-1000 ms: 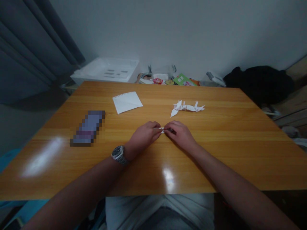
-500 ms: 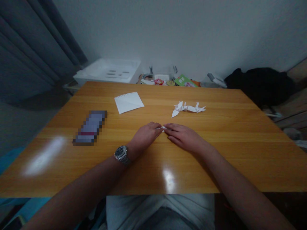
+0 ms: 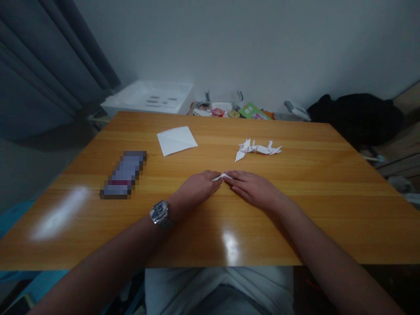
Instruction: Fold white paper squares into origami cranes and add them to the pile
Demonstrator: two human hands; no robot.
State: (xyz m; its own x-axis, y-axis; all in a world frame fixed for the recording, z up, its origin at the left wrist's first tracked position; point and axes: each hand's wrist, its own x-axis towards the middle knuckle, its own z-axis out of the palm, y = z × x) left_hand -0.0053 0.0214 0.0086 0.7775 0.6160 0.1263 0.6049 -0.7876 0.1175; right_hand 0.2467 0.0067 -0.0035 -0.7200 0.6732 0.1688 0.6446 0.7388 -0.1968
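- Table (image 3: 328, 192): wooden, glossy; supports both forearms and all paper items.
- White tub (image 3: 131, 98): behind the far edge of the table, at the left.
- Paper sheet (image 3: 177, 141): 1 piece, flat, with a perforated edge; lies beyond the left hand.
- Right hand (image 3: 254, 187): palm down, fingers nearly straight and together; fingertips bear on the right end of the folded paper.
- Left hand (image 3: 198, 186): fingers slightly bent, over the left end of the same piece. Whether either thumb pinches from below cannot be told.
- Paper figures (image 3: 261, 149): a white, pointed cluster beyond the right hand, apart from it.
- Folded paper (image 3: 223, 176): at table centre, between the 2 sets of fingertips. Judged very light, springy at the creases, easily crushed or torn. Hold at both ends, along the folded edges; avoid squeezing the middle.
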